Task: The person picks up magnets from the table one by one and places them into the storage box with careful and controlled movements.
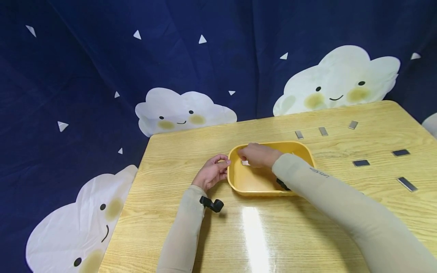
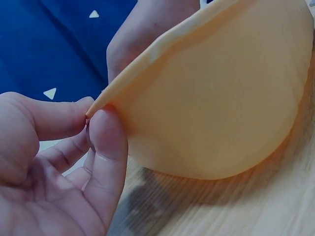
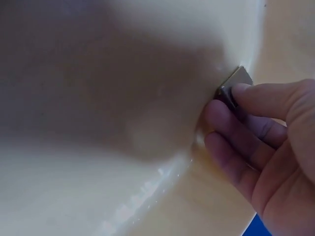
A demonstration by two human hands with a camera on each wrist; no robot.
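A yellow plastic bin (image 1: pixel 250 184) with rounded corners stands on the wooden table. My left hand (image 1: pixel 211 172) is at its left side, thumb and finger pinching the rim (image 2: pixel 142 61) in the left wrist view. My right hand (image 1: pixel 258 154) reaches down inside the bin, near the far left corner. Between its thumb and fingers it pinches a small flat rectangular metal piece (image 3: pixel 238 78), shiny grey-brown, close to the bin's inner corner. In the head view that piece (image 1: pixel 245 163) shows as a bright sliver under the hand. The right forearm hides part of the bin's right side.
Three small grey pieces, one of them a grey rectangle (image 1: pixel 323 131), lie behind the bin to the right. Three darker ones, including a dark rectangle (image 1: pixel 361 163), lie farther right. A dark blue curtain (image 1: pixel 211 68) with clouds hangs behind the table (image 1: pixel 184 151).
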